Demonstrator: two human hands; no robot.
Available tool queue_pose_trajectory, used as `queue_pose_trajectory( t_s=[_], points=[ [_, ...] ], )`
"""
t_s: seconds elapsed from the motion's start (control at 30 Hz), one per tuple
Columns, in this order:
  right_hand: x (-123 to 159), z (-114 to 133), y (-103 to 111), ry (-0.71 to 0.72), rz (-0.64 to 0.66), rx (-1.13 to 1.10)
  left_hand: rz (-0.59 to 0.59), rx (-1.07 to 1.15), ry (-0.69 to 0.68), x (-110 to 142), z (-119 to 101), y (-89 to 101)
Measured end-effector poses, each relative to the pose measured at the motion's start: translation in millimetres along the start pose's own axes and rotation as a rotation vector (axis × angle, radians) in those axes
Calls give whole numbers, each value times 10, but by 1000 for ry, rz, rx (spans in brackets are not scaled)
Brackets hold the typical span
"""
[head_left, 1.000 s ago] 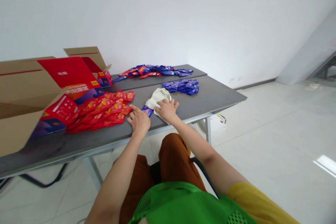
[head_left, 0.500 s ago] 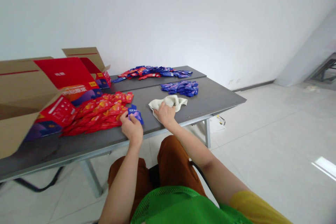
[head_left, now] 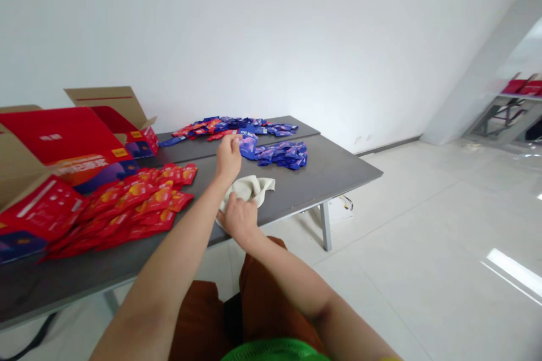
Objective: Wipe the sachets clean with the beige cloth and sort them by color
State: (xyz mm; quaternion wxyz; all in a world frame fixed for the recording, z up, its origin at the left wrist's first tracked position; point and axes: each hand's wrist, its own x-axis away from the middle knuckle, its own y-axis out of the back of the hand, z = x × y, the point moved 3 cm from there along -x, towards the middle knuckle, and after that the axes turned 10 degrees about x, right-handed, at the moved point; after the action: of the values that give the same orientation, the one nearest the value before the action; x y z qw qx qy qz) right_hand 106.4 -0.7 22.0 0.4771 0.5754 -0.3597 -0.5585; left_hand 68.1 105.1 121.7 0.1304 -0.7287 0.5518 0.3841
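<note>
Okay, I've got L grip (head_left: 228,158) pinched together right by a blue sachet (head_left: 248,146), can't tell if clamped, and R grip (head_left: 239,220) palm-down on a cream cloth (head_left: 249,187), closure unclear.

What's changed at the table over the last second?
The left hand has carried the blue sachet forward from beside the red sachets to the blue pile; whether it has let go is unclear. The right hand stays on the cream cloth. The piles and cardboard box stayed put.
</note>
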Motion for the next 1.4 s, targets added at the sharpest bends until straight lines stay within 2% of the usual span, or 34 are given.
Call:
queue_pose_trajectory(
  t_s=[0.1,0.2,0.43,0.57,0.63,0.7,0.87,1.0,1.07,1.2,1.4],
  points=[
    [22,-24,-5,-10,-3,-42,254,-14,-46,-209,283,-431],
    [21,-54,-15,4,2,-76,405,-43,-21,-359,527,-738],
    [-12,-100,-19,124,35,-127,369,-31,-13,-552,843,-1227],
    [-49,-97,-97,132,94,-131,445,-237,-71,-497,970,-1468],
    [-62,-87,-142,117,103,-137,457,-363,-71,-485,1020,-1497],
    [-69,-78,-172,99,97,-149,421,-453,-28,-520,1068,-1460],
    [-72,-71,-190,108,87,-171,349,-565,217,-697,1287,-1338],
    [-67,-84,-194,118,98,-174,413,-610,341,-670,1442,-1357],
    [-64,-93,-195,120,102,-185,424,-624,337,-597,1427,-1384],
    [-63,-103,-181,129,131,-212,361,-688,320,-456,1261,-1423],
    [-65,-112,-150,103,149,-241,457,-735,404,-305,1107,-1545]
  ],
)
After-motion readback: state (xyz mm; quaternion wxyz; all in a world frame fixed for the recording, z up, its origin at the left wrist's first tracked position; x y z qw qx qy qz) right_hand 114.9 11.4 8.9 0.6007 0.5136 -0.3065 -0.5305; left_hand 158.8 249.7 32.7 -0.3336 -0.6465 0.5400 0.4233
